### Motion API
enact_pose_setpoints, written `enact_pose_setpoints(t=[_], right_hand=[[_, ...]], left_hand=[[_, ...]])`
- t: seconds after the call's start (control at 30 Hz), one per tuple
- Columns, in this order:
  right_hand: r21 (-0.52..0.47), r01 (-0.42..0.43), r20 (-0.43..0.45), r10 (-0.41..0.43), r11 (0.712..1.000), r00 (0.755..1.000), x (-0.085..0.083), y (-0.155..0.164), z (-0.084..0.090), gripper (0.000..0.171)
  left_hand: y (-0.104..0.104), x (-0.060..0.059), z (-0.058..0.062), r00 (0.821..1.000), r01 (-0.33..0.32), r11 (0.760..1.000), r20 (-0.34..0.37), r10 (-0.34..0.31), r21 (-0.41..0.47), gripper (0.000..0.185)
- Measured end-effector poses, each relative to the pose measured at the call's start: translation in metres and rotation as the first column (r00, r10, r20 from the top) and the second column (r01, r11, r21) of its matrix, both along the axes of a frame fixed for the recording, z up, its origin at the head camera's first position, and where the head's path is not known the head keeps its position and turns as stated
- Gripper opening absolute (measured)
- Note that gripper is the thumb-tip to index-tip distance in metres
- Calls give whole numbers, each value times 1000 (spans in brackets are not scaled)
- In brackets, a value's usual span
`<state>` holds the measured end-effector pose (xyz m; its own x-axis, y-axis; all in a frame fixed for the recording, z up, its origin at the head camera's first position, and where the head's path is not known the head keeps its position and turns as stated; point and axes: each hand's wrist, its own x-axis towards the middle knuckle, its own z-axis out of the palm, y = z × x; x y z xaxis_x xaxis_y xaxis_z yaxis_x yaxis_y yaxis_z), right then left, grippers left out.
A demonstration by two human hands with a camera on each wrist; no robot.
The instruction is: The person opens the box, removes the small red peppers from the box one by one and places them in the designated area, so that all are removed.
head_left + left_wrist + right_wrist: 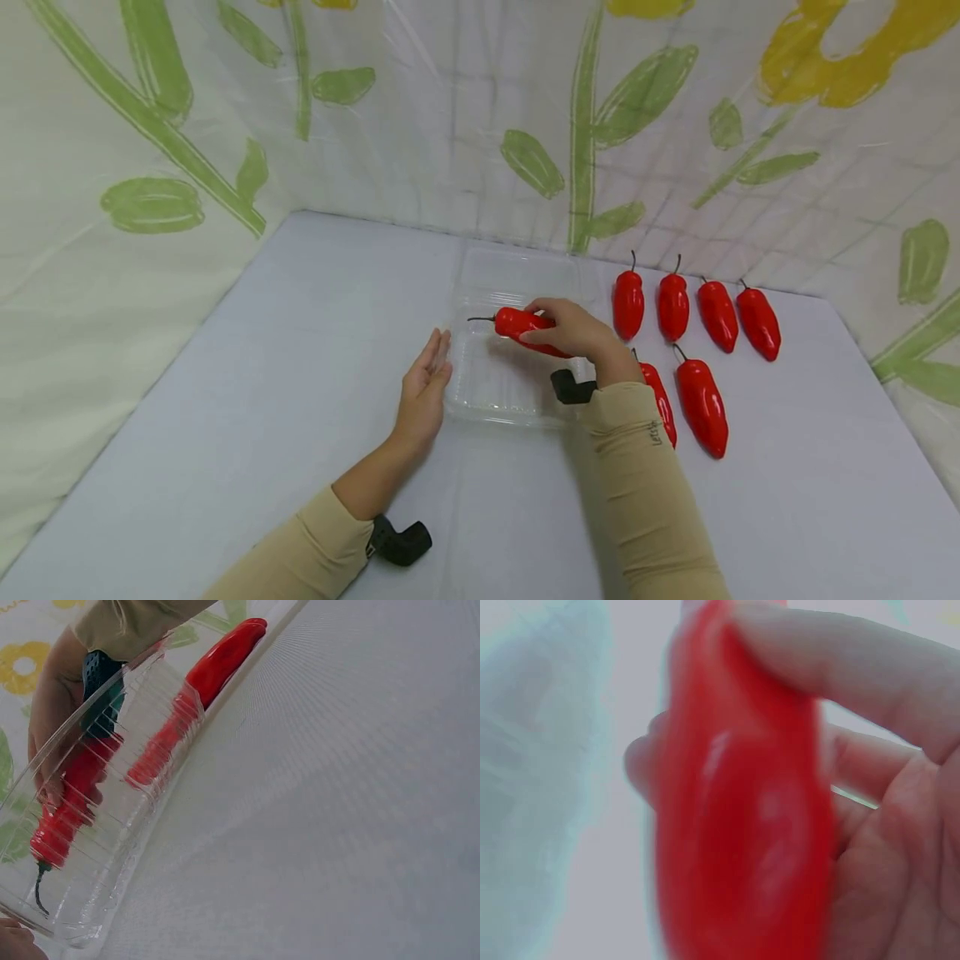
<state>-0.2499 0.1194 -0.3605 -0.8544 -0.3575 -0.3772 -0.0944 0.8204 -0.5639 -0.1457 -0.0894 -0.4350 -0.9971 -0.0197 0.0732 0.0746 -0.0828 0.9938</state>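
Nearest, the left hand lies flat with straight fingers against the left wall of a clear plastic tray on the pale table. Over the tray, the right hand curls its fingers round a red pepper, stem pointing left; small unreadable writing marks that sleeve. Six more red peppers lie right of the tray, four in a far row, before a leaf-printed backdrop.

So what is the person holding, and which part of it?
The right hand holds a red pepper around its thick body, stem end free, over the clear tray. The left hand holds nothing.
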Motion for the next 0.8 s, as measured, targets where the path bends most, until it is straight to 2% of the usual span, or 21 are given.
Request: enact_pose_setpoints(t=[0.13, 0.43, 0.67, 0.8], right_hand=[[0, 40, -16, -40, 999, 999, 3, 5, 8, 55], [-33, 104, -36, -105, 994, 994, 18, 32, 16, 58], [-49, 155, -44, -157, 987, 987, 40, 63, 26, 63], [-71, 219, -36, -222, 973, 975, 51, 79, 29, 68]], left_hand=[[0, 0, 0, 1000, -10, 1000, -7, 10, 2, 53], [1, 0, 0, 1000, -5, 1000, -8, 5, 21, 53], [3, 0, 1, 1000, 3, 1000, -8, -3, 21, 53], [2, 0, 1, 1000, -4, 1000, -5, 4, 5, 53]])
